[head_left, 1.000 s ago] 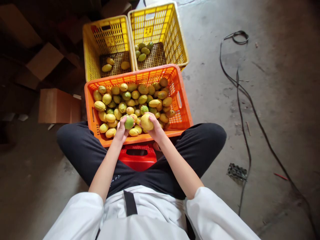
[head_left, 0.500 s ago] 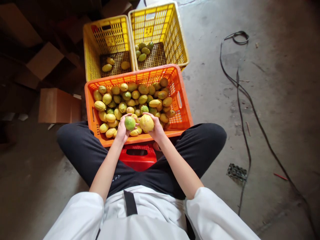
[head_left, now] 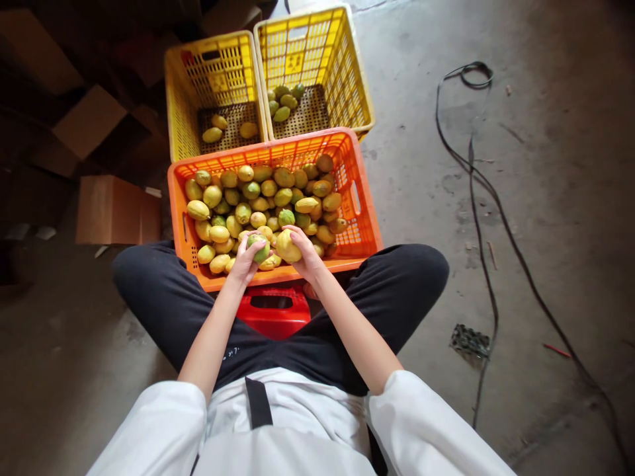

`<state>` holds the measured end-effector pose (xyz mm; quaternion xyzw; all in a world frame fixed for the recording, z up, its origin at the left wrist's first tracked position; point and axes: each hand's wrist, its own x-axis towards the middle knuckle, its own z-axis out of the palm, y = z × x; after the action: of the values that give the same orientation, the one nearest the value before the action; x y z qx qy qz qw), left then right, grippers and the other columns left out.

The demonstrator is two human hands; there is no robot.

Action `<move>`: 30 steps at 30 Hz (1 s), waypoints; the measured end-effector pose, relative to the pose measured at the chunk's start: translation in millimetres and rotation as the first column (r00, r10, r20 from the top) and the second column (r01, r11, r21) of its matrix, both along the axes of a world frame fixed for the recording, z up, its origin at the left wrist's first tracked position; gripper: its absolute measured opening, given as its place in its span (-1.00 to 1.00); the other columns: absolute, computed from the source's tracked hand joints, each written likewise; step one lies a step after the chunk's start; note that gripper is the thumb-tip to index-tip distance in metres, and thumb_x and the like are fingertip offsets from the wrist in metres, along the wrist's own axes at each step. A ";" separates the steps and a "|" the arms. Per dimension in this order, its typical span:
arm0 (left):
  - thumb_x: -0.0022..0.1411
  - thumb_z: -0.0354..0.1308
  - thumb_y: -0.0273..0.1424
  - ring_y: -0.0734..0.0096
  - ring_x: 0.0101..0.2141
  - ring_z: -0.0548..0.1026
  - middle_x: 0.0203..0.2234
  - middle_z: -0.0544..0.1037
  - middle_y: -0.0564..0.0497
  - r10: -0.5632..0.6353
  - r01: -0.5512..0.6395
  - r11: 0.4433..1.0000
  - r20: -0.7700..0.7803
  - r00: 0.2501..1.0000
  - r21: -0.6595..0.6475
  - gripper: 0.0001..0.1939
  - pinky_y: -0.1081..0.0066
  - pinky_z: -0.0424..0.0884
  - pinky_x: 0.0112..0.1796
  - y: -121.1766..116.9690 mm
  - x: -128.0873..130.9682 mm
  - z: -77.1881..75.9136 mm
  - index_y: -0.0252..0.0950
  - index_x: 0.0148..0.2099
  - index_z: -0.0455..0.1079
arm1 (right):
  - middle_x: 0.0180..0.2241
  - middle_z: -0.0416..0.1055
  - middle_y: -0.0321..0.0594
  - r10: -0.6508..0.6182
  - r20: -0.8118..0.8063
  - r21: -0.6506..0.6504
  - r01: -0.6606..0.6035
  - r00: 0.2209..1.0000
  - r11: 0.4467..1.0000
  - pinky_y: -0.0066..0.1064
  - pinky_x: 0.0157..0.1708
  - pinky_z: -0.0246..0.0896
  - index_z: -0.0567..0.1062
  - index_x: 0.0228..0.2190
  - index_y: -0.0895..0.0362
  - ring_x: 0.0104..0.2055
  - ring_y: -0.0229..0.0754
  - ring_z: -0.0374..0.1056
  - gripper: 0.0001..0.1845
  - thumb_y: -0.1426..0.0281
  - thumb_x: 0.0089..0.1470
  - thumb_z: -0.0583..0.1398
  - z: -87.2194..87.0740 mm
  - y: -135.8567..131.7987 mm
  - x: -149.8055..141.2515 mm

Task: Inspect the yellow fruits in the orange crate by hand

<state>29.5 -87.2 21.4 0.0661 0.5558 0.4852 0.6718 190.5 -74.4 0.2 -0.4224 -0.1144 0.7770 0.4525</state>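
My left hand (head_left: 245, 259) is closed around a green lemon (head_left: 260, 248), its thumb lying across the top. A yellow lemon (head_left: 288, 246) is in my right hand (head_left: 306, 256), fingers curled over its far and right sides. The two fruits are held side by side above the near edge of an orange crate (head_left: 364, 218). Many yellow and greenish lemons (head_left: 243, 213) fill that crate's floor, some hidden beneath my hands.
Behind stand two yellow crates: the left one (head_left: 181, 112) holds a few yellow lemons, the right one (head_left: 354, 79) several green ones. A red plastic stool (head_left: 272, 324) is between my legs. Cardboard boxes (head_left: 116, 211) lie left; a black cable (head_left: 489, 185) runs over the floor at right.
My left thumb has come over the green lemon, which has turned in the hand. The yellow lemon has rotated and shifted slightly left. The crates have not moved.
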 end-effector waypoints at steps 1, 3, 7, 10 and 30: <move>0.12 0.46 -0.53 0.49 -0.32 0.60 -0.27 0.56 0.16 0.008 -0.008 1.000 -0.001 1.000 -0.005 -0.60 0.43 0.67 -0.18 0.2 0.1 -0.4 -0.17 -0.09 0.37 | -0.34 0.63 -0.39 0.002 0.011 0.004 -0.002 1.000 1.000 -0.32 -0.28 0.64 0.60 -0.17 -0.02 -0.31 -0.12 0.64 -0.60 0.19 -0.04 0.51 -1.1 -0.4 -0.5; 0.18 0.42 -0.48 0.51 -0.35 0.58 -0.30 0.55 0.15 0.022 -0.023 1.000 -0.008 1.000 -0.019 -0.71 0.43 0.68 -0.16 1.0 0.5 -2.0 -0.19 -0.13 0.39 | -0.32 0.65 -0.38 0.006 0.033 -0.001 -0.006 0.999 1.000 -0.35 -0.26 0.62 0.62 -0.16 -0.02 -0.25 -0.11 0.66 -0.65 0.21 -0.01 0.48 -3.2 -0.7 -1.3; 0.28 0.38 -0.20 0.30 -0.29 0.69 -0.37 0.59 0.04 0.020 -0.022 0.996 -0.016 1.000 -0.090 -0.74 0.38 0.69 -0.22 3.2 1.4 -7.4 -0.24 -0.17 0.46 | -0.29 0.69 -0.30 0.005 0.028 -0.065 -0.003 1.000 0.998 -0.36 -0.24 0.60 0.64 -0.12 0.00 -0.17 -0.07 0.69 -0.69 0.14 0.13 0.36 -6.5 0.6 -1.6; 0.30 0.34 -0.12 0.13 -0.19 0.75 -0.33 0.66 -0.06 0.015 -0.015 0.994 0.000 1.000 -0.104 -0.70 0.31 0.70 -0.21 3.9 2.1 -10.6 -0.24 -0.16 0.47 | -0.38 0.67 -0.26 -0.023 0.022 -0.138 0.026 0.999 0.990 -0.30 -0.25 0.63 0.63 -0.11 0.02 -0.19 -0.01 0.70 -0.65 0.08 0.19 0.31 -9.1 2.7 -0.8; 0.20 0.49 -0.31 0.26 -0.30 0.70 -0.25 0.71 -0.13 -0.032 0.034 0.978 0.010 0.999 -0.207 -0.70 0.50 0.52 -0.51 0.9 -2.3 -10.0 -0.29 -0.17 0.46 | -0.42 0.64 -0.26 -0.109 0.037 -0.240 0.115 0.993 0.964 -0.21 -0.23 0.72 0.56 -0.23 0.01 -0.16 0.06 0.71 -0.64 -0.01 0.19 0.37 -20.0 7.7 -4.9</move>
<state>27.2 -86.4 11.3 0.0034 0.5998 0.4138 0.6848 185.6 -66.7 -19.7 -0.4892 -0.0003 0.7533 0.4396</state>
